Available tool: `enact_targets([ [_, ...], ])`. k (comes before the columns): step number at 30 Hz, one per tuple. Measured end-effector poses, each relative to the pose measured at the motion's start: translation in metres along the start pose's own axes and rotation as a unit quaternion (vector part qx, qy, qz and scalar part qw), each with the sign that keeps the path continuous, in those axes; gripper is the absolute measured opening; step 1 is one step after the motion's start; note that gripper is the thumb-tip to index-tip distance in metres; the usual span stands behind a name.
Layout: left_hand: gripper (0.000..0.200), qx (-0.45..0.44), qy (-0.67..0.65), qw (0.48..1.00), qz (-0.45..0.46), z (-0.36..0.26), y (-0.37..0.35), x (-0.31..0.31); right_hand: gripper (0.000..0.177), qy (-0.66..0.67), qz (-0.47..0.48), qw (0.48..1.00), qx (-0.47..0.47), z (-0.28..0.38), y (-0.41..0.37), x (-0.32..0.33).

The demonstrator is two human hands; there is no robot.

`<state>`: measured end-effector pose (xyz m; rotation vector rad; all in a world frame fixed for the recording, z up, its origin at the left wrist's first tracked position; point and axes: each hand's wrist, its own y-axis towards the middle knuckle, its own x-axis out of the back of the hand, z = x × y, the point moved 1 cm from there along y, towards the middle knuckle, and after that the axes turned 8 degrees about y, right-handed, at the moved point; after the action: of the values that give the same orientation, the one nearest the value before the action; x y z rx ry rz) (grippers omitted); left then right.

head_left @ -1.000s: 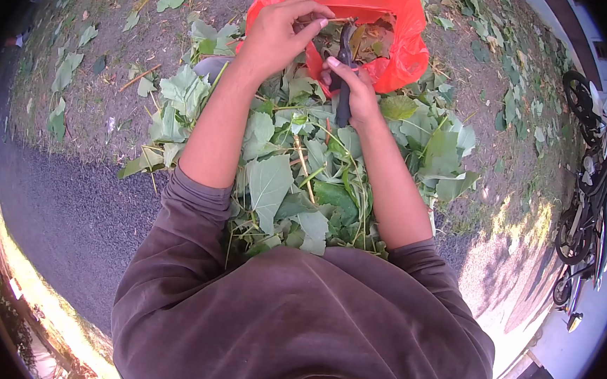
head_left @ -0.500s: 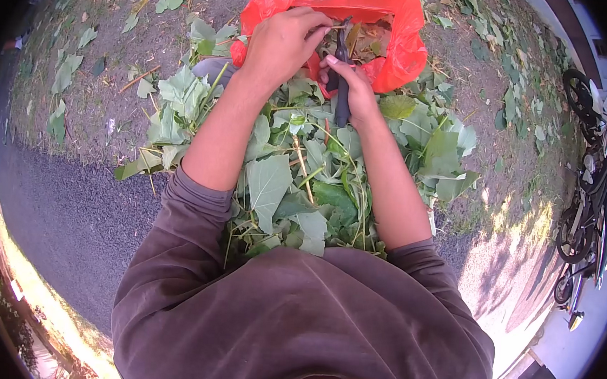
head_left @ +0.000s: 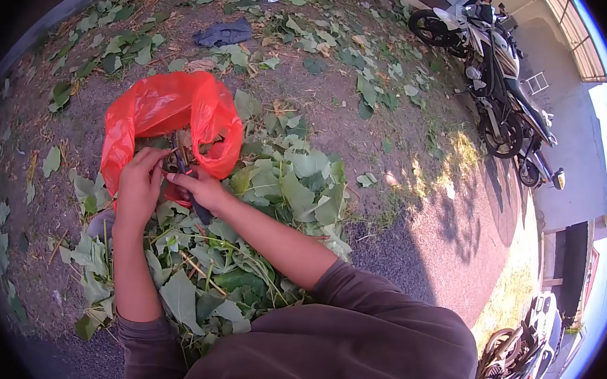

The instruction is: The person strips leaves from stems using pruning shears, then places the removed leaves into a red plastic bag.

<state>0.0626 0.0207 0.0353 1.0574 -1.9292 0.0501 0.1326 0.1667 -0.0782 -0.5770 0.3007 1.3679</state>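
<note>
A red plastic bag (head_left: 213,116) stands with its mouth spread open on the ground, dry leaves inside. My right hand (head_left: 202,186) is closed round dark-handled pruning shears (head_left: 202,213), the blades pointing up into the bag's mouth. Close beside it, my left hand (head_left: 139,181) pinches a thin plant stem (head_left: 173,151) at the blades. Under both forearms lies a heap of cut green leaves and stalks (head_left: 185,298), reaching back to my body.
Loose leaves (head_left: 366,92) are scattered over the bare soil. A dark cloth (head_left: 223,33) lies beyond the bag. Parked motorcycles (head_left: 491,69) stand by a wall at the right, with another motorcycle (head_left: 510,359) at the lower right. Sunlit pavement (head_left: 454,249) borders the soil.
My view has turned to the right, so the bag, heap and hands sit further left and lower in it. Both hands stay at the bag's mouth, still gripping shears and stem.
</note>
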Motion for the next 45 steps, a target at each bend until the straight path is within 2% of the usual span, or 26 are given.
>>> enact_targets([
  [3,0.025,0.024,0.006,1.0,-0.006,0.0,-0.001,0.005,0.021,-0.012,-0.001,1.0,-0.015,-0.006,0.0,-0.001],
  [6,0.022,0.055,0.031,0.998,-0.002,0.003,-0.002,0.011,0.027,-0.028,-0.017,0.999,-0.015,-0.013,0.005,0.007],
  [8,0.021,0.07,0.059,0.996,0.007,0.012,-0.005,0.015,0.027,0.011,-0.055,0.998,-0.033,-0.024,0.011,0.013],
  [11,0.021,0.079,0.071,0.994,0.01,0.022,-0.006,0.015,0.029,0.003,-0.039,0.999,-0.034,-0.009,0.004,0.008],
  [14,0.021,0.078,0.035,0.996,-0.035,0.014,-0.002,0.017,0.028,0.028,0.007,0.997,-0.073,-0.003,0.002,0.004],
  [18,0.024,0.073,0.015,0.996,-0.052,0.012,-0.001,0.017,0.029,-0.07,0.014,0.997,-0.026,0.005,-0.007,-0.003],
  [20,0.025,0.074,-0.004,0.996,-0.045,0.011,-0.002,0.017,0.032,-0.068,0.027,0.997,-0.025,0.003,-0.004,0.0],
  [22,0.027,0.073,0.037,0.997,-0.01,0.008,-0.003,0.015,0.036,-0.062,0.04,0.997,-0.025,0.002,-0.003,0.0],
  [24,0.027,0.075,0.033,0.997,-0.007,0.002,-0.004,0.013,0.029,-0.059,0.028,0.998,-0.019,0.001,-0.003,-0.001],
  [28,0.026,0.056,0.058,0.997,-0.004,0.005,-0.005,0.007,0.026,-0.076,0.012,0.997,-0.015,0.01,-0.009,-0.007],
  [30,0.026,0.064,0.043,0.997,-0.002,0.007,-0.005,0.004,0.044,-0.096,0.013,0.995,-0.037,0.013,-0.01,-0.009],
  [33,0.025,0.06,0.031,0.998,-0.004,0.008,-0.005,0.005,0.048,-0.137,0.004,0.989,-0.046,-0.011,0.005,0.009],
  [37,0.024,0.03,0.037,0.998,-0.035,0.01,-0.004,0.006,0.045,-0.142,0.0,0.99,0.012,-0.017,0.008,0.006],
  [39,0.023,0.052,0.034,0.998,-0.021,0.014,-0.004,0.01,0.043,-0.013,-0.01,0.999,-0.028,-0.015,0.002,0.003],
  [40,0.022,0.073,0.03,0.997,-0.007,0.015,-0.004,0.012,0.043,-0.014,-0.009,0.999,-0.029,-0.013,0.002,0.003],
  [42,0.02,0.085,0.034,0.995,-0.028,0.011,-0.002,0.016,0.04,-0.096,0.006,0.993,-0.065,-0.003,0.002,0.002],
  [45,0.019,0.097,0.041,0.993,-0.053,0.012,-0.004,0.015,0.034,-0.089,0.008,0.995,-0.044,0.012,-0.01,-0.009],
])
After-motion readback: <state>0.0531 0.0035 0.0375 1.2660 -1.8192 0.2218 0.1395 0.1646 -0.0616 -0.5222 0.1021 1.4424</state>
